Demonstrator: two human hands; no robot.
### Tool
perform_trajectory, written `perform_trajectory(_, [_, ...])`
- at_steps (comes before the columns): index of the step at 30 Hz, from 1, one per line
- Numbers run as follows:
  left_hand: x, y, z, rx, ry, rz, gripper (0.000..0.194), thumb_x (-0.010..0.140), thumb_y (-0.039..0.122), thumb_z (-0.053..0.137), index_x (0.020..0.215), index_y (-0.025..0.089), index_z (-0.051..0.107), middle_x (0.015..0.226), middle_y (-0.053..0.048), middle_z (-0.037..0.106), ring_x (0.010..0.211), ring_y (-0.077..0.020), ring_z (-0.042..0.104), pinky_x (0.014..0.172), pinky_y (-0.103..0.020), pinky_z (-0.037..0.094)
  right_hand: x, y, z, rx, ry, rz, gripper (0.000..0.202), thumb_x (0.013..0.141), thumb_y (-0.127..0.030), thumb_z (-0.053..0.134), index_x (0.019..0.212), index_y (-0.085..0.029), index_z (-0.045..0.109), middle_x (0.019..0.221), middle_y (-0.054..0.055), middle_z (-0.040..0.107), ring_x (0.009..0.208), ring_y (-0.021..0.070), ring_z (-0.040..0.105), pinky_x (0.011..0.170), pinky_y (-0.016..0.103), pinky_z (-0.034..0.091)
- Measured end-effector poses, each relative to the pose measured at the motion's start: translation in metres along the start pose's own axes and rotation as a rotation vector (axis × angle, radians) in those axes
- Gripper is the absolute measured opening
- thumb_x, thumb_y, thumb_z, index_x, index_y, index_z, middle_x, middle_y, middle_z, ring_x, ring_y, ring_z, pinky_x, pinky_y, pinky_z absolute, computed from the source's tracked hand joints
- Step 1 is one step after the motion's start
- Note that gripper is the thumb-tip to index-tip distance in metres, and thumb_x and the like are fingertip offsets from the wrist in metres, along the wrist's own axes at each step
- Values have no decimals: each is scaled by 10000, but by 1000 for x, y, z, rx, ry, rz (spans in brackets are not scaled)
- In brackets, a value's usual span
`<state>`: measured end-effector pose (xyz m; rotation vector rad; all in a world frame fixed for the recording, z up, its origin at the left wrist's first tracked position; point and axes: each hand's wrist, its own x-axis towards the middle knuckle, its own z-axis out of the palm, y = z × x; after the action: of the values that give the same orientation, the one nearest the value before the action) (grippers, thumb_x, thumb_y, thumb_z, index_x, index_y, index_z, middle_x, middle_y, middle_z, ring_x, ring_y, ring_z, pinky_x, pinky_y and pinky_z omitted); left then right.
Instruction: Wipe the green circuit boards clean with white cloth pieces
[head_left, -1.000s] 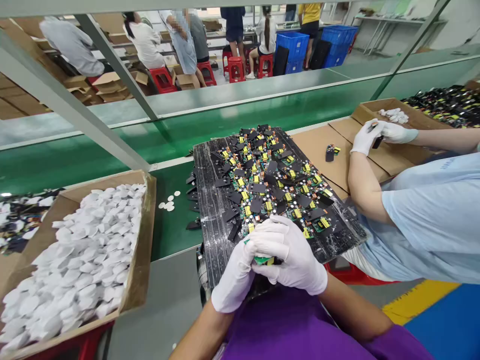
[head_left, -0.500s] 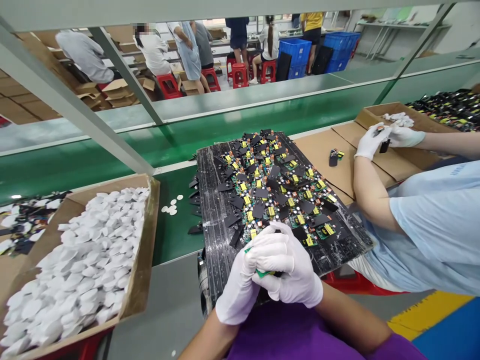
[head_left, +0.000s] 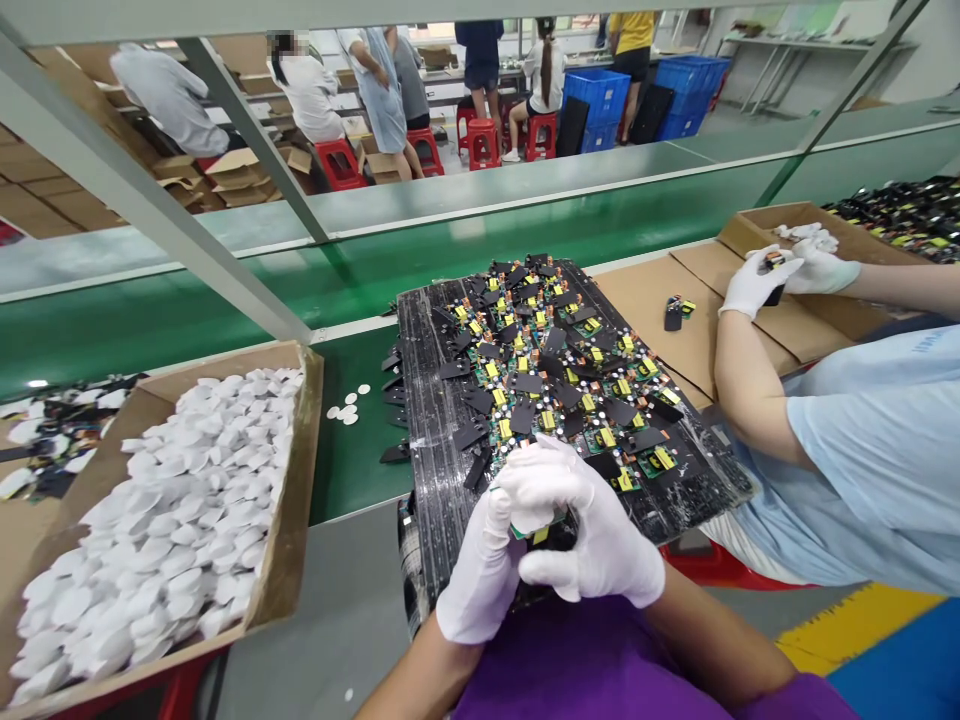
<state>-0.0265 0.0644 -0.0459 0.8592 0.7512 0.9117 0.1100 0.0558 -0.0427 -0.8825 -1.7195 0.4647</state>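
Both my hands wear white gloves and meet over the near edge of the black board. My left hand (head_left: pixel 480 570) is closed on a small circuit board (head_left: pixel 541 534), whose green edge and a yellow part show between the gloves. My right hand (head_left: pixel 600 530) curls over the same circuit board, fingers across its top and thumb bent below. Most of the piece is hidden by the gloves. Just beyond lie many circuit boards with black plates and yellow parts (head_left: pixel 547 385), spread over the black board (head_left: pixel 429 400).
At left stands a cardboard box (head_left: pixel 289 560) full of white rounded pieces (head_left: pixel 165 530). Several small white discs (head_left: pixel 346 412) lie on the green belt. At right a co-worker's gloved hands (head_left: pixel 757 280) hold a part over cardboard (head_left: pixel 660 340). A slanting metal post (head_left: pixel 150 180) rises at left.
My right hand has loosened a little: its thumb has parted from the fingers, and more of the circuit board shows. The view has shifted slightly. The co-worker's hands have turned their part.
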Motion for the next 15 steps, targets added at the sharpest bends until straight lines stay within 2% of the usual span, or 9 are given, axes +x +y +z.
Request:
perform_trajectory(2, [-2, 3, 0, 32, -31, -13, 678, 761, 763, 596, 1081, 177, 717, 1090, -115, 731, 1192, -339, 596, 1090, -472, 434, 4, -1, -11, -53, -209, 78, 618, 774, -592, 740, 1251, -240, 564, 1195, 81, 702, 1263, 270, 589, 1157, 508, 354])
perform_trajectory(4, [-5, 5, -1, 80, -61, -13, 701, 753, 773, 592, 1083, 167, 715, 1089, -121, 730, 1202, -348, 585, 1097, -478, 418, 6, -1, -19, -139, -347, 49, 650, 746, -585, 770, 1255, -232, 573, 1202, 89, 692, 1252, 276, 587, 1154, 518, 343])
perform_trajectory(6, [-8, 7, -4, 147, -52, 32, 716, 781, 756, 573, 1179, 172, 686, 1192, -128, 703, 1264, -342, 543, 1150, -473, 353, 7, -1, -24, -188, -356, -28, 620, 757, -550, 779, 1252, -238, 572, 1172, 82, 699, 1195, 260, 619, 1138, 508, 363])
perform_trajectory(8, [-10, 11, -8, 173, -33, 89, 772, 781, 754, 571, 1323, 204, 606, 1358, -127, 621, 1343, -335, 478, 1177, -460, 313, 7, 1, -27, -211, -301, -75, 640, 779, -511, 775, 1302, -236, 529, 1187, 92, 696, 1179, 254, 628, 1120, 498, 395])
perform_trajectory(11, [-15, 18, -16, 155, -79, 113, 878, 716, 729, 673, 1434, 254, 498, 1521, -117, 476, 1405, -349, 406, 1131, -445, 374, 9, 3, -27, -290, -257, -110, 571, 850, -323, 716, 1360, -238, 473, 1261, 111, 667, 1223, 251, 606, 1116, 508, 409])
perform_trajectory(13, [-17, 23, -21, 184, -105, 110, 809, 705, 643, 755, 1375, 243, 544, 1490, -110, 503, 1368, -346, 443, 1084, -417, 412, 16, 3, -23, -338, -287, -142, 531, 864, -214, 664, 1359, -229, 473, 1290, 119, 649, 1239, 246, 594, 1100, 500, 427])
perform_trajectory(15, [-19, 26, -26, 259, -44, 100, 536, 753, 551, 764, 1137, 192, 659, 1263, -92, 648, 1188, -299, 566, 989, -370, 457, 26, 1, -16, -356, -349, -191, 495, 868, -189, 654, 1335, -208, 492, 1263, 125, 661, 1221, 245, 601, 1067, 481, 456])
